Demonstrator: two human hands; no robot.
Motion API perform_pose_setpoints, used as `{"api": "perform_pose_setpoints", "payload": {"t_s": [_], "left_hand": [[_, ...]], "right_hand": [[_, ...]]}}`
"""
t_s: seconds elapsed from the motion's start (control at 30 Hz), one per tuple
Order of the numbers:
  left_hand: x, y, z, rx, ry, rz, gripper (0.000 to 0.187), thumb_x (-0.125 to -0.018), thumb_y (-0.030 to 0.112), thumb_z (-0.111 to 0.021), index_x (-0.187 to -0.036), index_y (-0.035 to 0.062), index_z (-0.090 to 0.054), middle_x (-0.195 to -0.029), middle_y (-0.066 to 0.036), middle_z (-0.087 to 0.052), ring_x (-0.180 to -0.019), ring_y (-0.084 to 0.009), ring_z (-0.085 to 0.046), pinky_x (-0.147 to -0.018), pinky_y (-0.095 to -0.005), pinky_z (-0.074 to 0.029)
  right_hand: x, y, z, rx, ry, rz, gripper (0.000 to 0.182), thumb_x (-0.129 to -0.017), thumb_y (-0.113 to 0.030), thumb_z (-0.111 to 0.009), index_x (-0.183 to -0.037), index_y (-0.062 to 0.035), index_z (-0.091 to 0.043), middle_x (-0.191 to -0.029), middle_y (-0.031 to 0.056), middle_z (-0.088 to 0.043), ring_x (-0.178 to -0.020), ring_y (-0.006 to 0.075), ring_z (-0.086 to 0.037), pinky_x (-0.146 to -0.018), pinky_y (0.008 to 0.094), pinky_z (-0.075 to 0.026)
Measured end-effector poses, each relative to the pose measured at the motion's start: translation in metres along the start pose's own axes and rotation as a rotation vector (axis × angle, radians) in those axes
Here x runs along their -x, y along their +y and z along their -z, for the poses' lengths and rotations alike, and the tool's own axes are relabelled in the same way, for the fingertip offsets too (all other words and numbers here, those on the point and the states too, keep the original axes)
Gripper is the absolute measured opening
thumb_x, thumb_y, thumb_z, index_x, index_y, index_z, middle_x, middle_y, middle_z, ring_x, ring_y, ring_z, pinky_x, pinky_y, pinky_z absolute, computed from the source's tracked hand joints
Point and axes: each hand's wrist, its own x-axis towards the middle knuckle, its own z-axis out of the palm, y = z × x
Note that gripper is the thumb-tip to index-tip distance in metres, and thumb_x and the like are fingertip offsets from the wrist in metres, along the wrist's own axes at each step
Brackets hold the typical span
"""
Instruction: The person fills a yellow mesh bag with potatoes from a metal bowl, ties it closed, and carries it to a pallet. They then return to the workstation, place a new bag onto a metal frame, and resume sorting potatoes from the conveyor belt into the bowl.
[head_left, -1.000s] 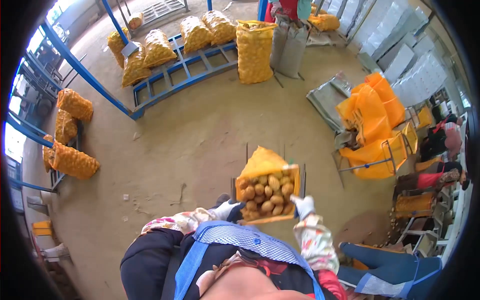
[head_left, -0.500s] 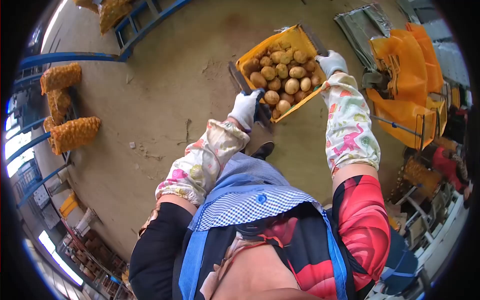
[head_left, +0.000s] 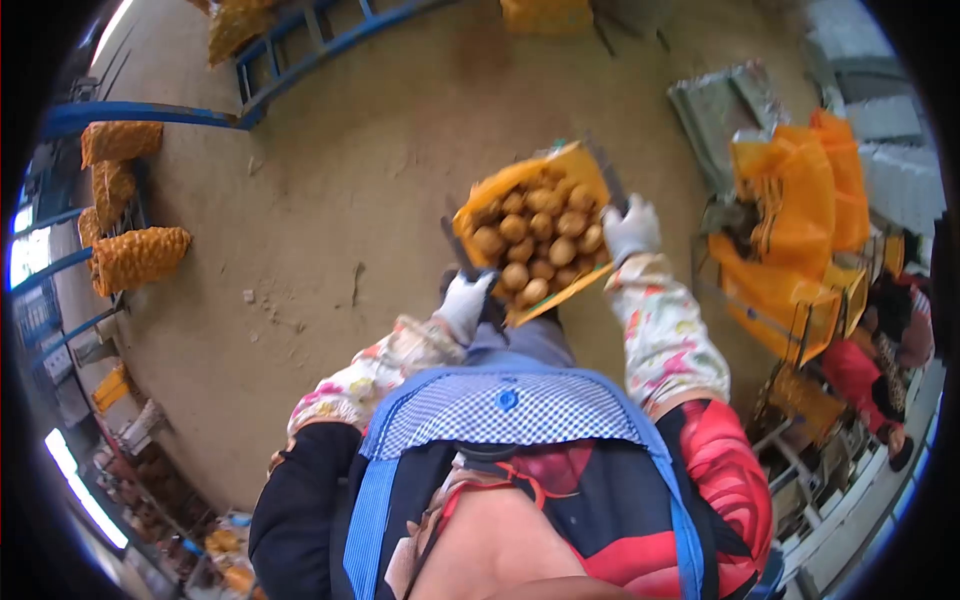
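An orange sack (head_left: 578, 163) hangs with its mouth spread wide, full of round brown potatoes (head_left: 541, 228). A dark flat bar (head_left: 459, 247) runs along the left side of the mouth, and another dark bar (head_left: 606, 173) along the right side. My left hand (head_left: 466, 305), in a white glove, is closed around the near end of the left bar. At the right side, my right hand (head_left: 632, 228), also white-gloved, is closed on the other bar. The sack is in front of my apron, close to my legs; its underside is hidden.
Orange empty-looking sacks (head_left: 795, 190) hang on a frame at right, beside grey folded sheets (head_left: 725, 115) on the floor. Filled mesh sacks (head_left: 142, 258) stand left by blue metal rails (head_left: 150, 113). Another orange sack (head_left: 547, 14) lies ahead. A person in red (head_left: 856, 380) is at far right.
Both hands have drawn the potato-filled sack down the view, nearer my body and slightly left. Another orange sack has come into view at the top.
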Motion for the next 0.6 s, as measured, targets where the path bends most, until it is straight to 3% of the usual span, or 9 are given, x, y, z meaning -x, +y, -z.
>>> {"api": "perform_pose_setpoints", "payload": {"t_s": [0.07, 0.13, 0.17, 0.2, 0.27, 0.4, 0.47, 0.53, 0.6], "left_hand": [[-0.025, -0.027, 0.018, -0.213, 0.087, -0.25, 0.031, -0.085, 0.023, -0.061, -0.107, 0.0051, -0.051, -0.082, -0.01, -0.06, -0.069, -0.0248, -0.063, -0.061, -0.0378, -0.052], [0.006, -0.012, -0.001, -0.697, 0.474, -0.174, 0.042, -0.082, 0.026, -0.063, -0.113, -0.0003, -0.049, -0.097, -0.017, -0.064, -0.091, -0.0303, -0.061, -0.079, -0.0379, -0.047], [0.024, -0.003, -0.011, -0.692, 0.497, -0.124, 0.059, -0.081, 0.035, -0.063, -0.122, -0.0024, -0.043, -0.107, -0.026, -0.059, -0.104, -0.0395, -0.056, -0.089, -0.0418, -0.044], [0.023, -0.011, -0.01, -0.775, 0.564, -0.19, 0.066, -0.078, 0.037, -0.065, -0.125, -0.0018, -0.041, -0.117, -0.027, -0.053, -0.111, -0.0386, -0.052, -0.093, -0.0411, -0.042], [0.01, -0.018, -0.016, -0.895, 0.888, -0.253, 0.056, -0.077, 0.028, -0.068, -0.12, 0.0008, -0.046, -0.107, -0.022, -0.061, -0.101, -0.0335, -0.059, -0.086, -0.039, -0.046], [-0.032, 0.003, -0.013, -0.451, 0.75, 0.027, 0.056, -0.076, 0.039, -0.066, -0.11, -0.0039, -0.056, -0.104, -0.024, -0.062, -0.101, -0.035, -0.059, -0.086, -0.0406, -0.046], [-0.019, 0.01, -0.026, -0.474, 0.821, -0.05, 0.048, -0.077, 0.039, -0.064, -0.1, -0.003, -0.061, -0.094, -0.022, -0.065, -0.094, -0.0351, -0.062, -0.081, -0.0406, -0.047], [-0.031, -0.007, -0.017, -0.534, 0.847, -0.11, 0.047, -0.077, 0.038, -0.064, -0.1, -0.0032, -0.061, -0.095, -0.022, -0.065, -0.094, -0.0357, -0.062, -0.08, -0.0407, -0.048], [-0.035, -0.009, -0.017, -0.486, 0.838, -0.093, 0.044, -0.077, 0.036, -0.063, -0.1, -0.0019, -0.061, -0.096, -0.023, -0.064, -0.095, -0.037, -0.061, -0.082, -0.0408, -0.048]], "right_hand": [[-0.008, 0.013, -0.021, -0.073, -0.05, 0.064, 0.057, -0.078, -0.041, -0.058, -0.122, -0.0063, -0.051, -0.119, 0.0207, -0.052, -0.11, 0.0369, -0.051, -0.094, 0.0436, -0.042], [-0.015, 0.018, -0.025, -0.323, -0.243, 0.011, 0.051, -0.077, -0.039, -0.063, -0.113, -0.0036, -0.056, -0.109, 0.0216, -0.061, -0.103, 0.037, -0.057, -0.088, 0.0416, -0.045], [-0.015, 0.019, -0.024, -0.391, -0.318, -0.023, 0.05, -0.073, -0.039, -0.069, -0.106, -0.003, -0.06, -0.1, 0.0204, -0.064, -0.096, 0.0351, -0.061, -0.084, 0.039, -0.047], [-0.021, 0.028, -0.03, -0.48, -0.398, 0.015, 0.052, -0.069, -0.038, -0.074, -0.105, -0.0025, -0.061, -0.098, 0.0179, -0.066, -0.094, 0.0316, -0.063, -0.083, 0.0371, -0.048], [-0.044, 0.053, -0.076, -0.686, -0.475, 0.032, 0.059, -0.066, -0.034, -0.079, -0.107, 0.0022, -0.059, -0.096, 0.0131, -0.067, -0.087, 0.0232, -0.063, -0.078, 0.0324, -0.049], [-0.049, 0.051, -0.051, -0.958, -0.841, -0.072, 0.044, -0.075, -0.028, -0.074, -0.108, -0.0031, -0.06, -0.093, 0.0073, -0.064, -0.079, 0.0165, -0.06, -0.069, 0.0314, -0.048], [-0.034, 0.043, -0.009, -1.222, -0.965, -0.186, 0.036, -0.086, -0.034, -0.062, -0.106, -0.0045, -0.06, -0.092, 0.0048, -0.064, -0.076, 0.0134, -0.059, -0.067, 0.0263, -0.047], [-0.061, 0.082, -0.062, -1.307, -0.945, -0.079, 0.033, -0.088, -0.033, -0.059, -0.104, -0.0044, -0.061, -0.091, 0.0045, -0.064, -0.074, 0.014, -0.059, -0.066, 0.0255, -0.048], [-0.066, 0.082, -0.051, -1.137, -0.936, -0.079, 0.035, -0.088, -0.034, -0.059, -0.106, -0.0037, -0.06, -0.087, 0.0037, -0.064, -0.071, 0.0152, -0.06, -0.065, 0.0269, -0.048]]}}
